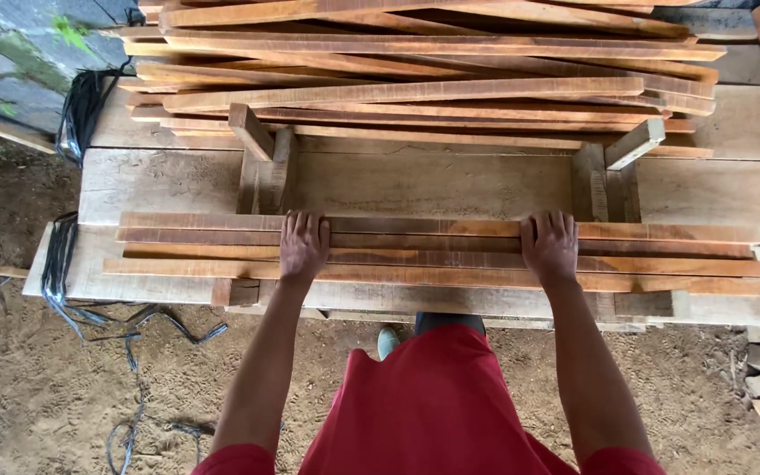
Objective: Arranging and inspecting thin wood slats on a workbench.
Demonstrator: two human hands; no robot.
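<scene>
Left hand: the left hand (303, 246) lies palm down, fingers spread flat on the row of long reddish-brown wooden slats (433, 255), gripping nothing.
Right hand: the right hand (549, 246) lies likewise flat, pressing the same slats.
Arms: both straight, reaching forward.
Slats: side by side along the near edge of the pale plank workbench (169, 180).
</scene>
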